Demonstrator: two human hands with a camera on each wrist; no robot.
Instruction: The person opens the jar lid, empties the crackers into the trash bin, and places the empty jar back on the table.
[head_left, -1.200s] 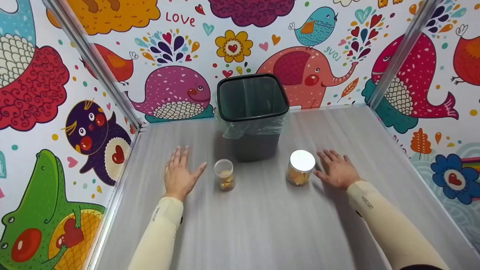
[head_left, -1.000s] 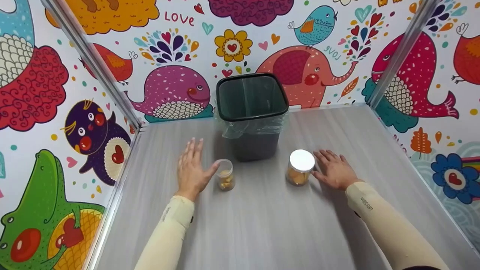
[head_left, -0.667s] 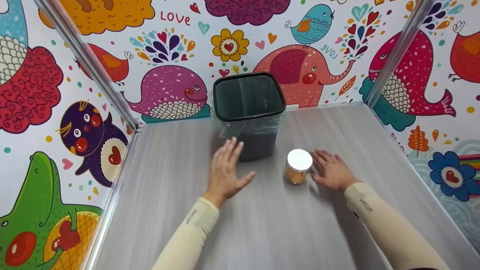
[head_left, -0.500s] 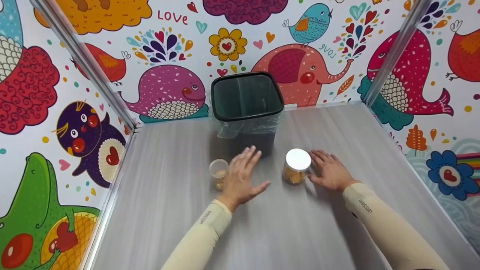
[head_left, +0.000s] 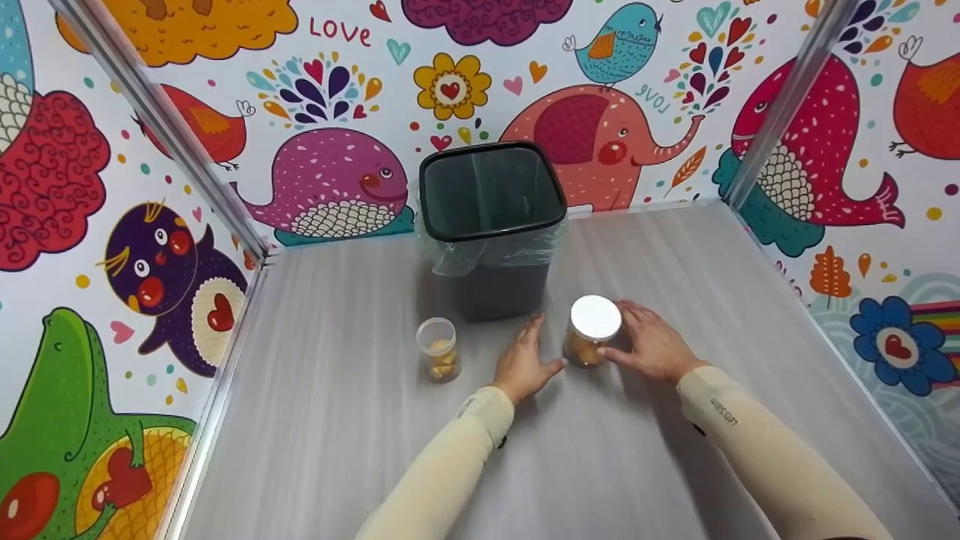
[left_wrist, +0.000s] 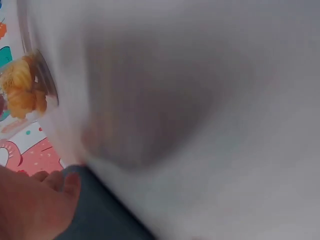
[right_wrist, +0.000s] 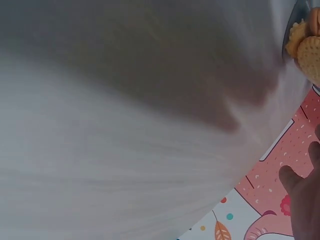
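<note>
A clear round jar (head_left: 592, 339) with a flat white lid stands upright on the grey, wood-grained surface (head_left: 570, 465), just in front of the bin, with a hand on either side of it. The left hand (head_left: 526, 361) lies at the jar's left, fingers fairly straight and pointing away from the person, the thumb spread toward the jar's base; whether it touches the glass cannot be told. The right hand (head_left: 651, 346) is at the jar's right, fingers relaxed and spread, its fingertips against or just beside the lid's edge, nothing gripped. Through the jar's wall show golden, ridged biscuits, seen close in both wrist views (left_wrist: 21, 89) (right_wrist: 306, 46), which are otherwise blurred. A smaller clear jar (head_left: 438, 349) without a lid, also holding yellow pieces, stands to the left of the left hand, apart from it. The bin (head_left: 491, 225) is dark, square-mouthed and tapered, lined with a thin, crinkled clear bag.
</note>
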